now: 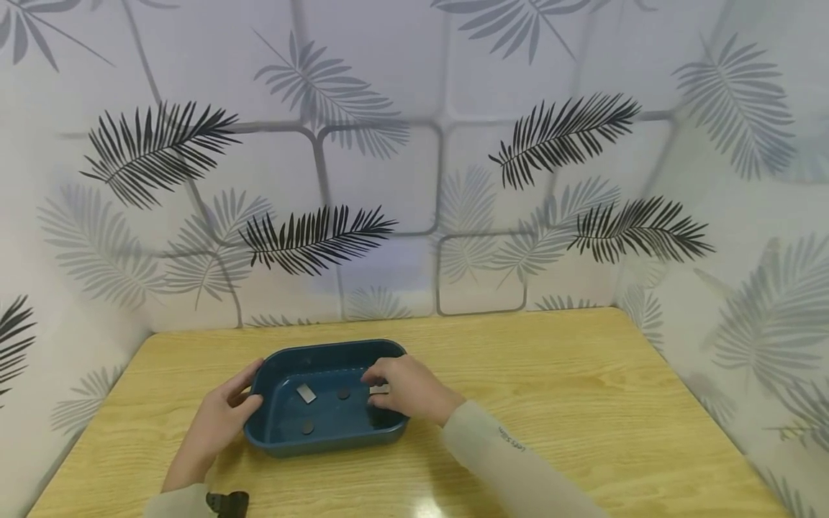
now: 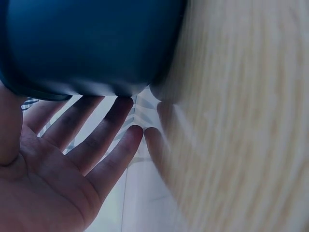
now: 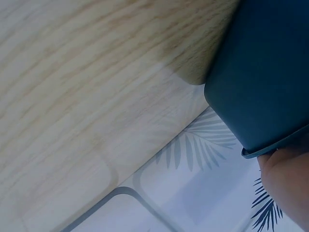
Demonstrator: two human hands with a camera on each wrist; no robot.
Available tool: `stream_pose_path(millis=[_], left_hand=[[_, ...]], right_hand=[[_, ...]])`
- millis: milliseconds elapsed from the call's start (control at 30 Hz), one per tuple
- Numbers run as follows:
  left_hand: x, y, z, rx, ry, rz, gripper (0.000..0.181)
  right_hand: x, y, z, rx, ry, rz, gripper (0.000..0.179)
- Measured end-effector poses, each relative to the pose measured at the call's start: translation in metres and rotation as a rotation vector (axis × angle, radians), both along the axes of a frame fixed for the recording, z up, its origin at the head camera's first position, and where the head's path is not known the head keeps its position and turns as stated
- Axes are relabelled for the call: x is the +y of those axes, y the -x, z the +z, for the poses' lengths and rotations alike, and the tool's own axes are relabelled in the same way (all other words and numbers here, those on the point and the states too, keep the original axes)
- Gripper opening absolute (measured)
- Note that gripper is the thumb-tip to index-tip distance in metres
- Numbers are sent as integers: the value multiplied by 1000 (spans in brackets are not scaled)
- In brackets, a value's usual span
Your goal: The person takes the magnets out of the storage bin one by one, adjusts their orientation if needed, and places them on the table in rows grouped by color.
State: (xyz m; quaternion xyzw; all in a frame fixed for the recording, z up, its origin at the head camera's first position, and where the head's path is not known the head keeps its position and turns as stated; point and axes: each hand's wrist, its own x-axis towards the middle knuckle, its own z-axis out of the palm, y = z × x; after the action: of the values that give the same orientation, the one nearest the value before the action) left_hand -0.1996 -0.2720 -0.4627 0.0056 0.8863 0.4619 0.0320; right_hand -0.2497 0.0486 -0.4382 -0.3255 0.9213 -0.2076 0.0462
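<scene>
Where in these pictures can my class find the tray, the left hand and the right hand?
Tray (image 1: 329, 412): head view, bare floor inside.
Left hand (image 2: 60, 171): left wrist view, palm.
Right hand (image 1: 412, 389): head view, back of the hand.

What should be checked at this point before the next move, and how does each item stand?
1. Tray resting on the table: ok.
2. Left hand on the tray's left end: ok, thumb over the rim, fingers outside.
3. Right hand inside the tray's right end: ok.
4. Small light piece firmly pinched by the right hand: cannot tell, mostly covered.
5. Silver rectangle, nearer disc and farther disc lying apart in the tray: ok.
</scene>
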Motion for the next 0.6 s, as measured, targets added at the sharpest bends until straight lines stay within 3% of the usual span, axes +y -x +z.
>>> stream_pose_path(millis=[167, 600], left_hand=[[0, 0, 0, -5, 7, -3, 62], [-1, 1, -2, 14, 21, -1, 62]], right_hand=[[1, 1, -2, -20, -19, 58, 31], [-3, 0, 1, -18, -134, 47, 31]])
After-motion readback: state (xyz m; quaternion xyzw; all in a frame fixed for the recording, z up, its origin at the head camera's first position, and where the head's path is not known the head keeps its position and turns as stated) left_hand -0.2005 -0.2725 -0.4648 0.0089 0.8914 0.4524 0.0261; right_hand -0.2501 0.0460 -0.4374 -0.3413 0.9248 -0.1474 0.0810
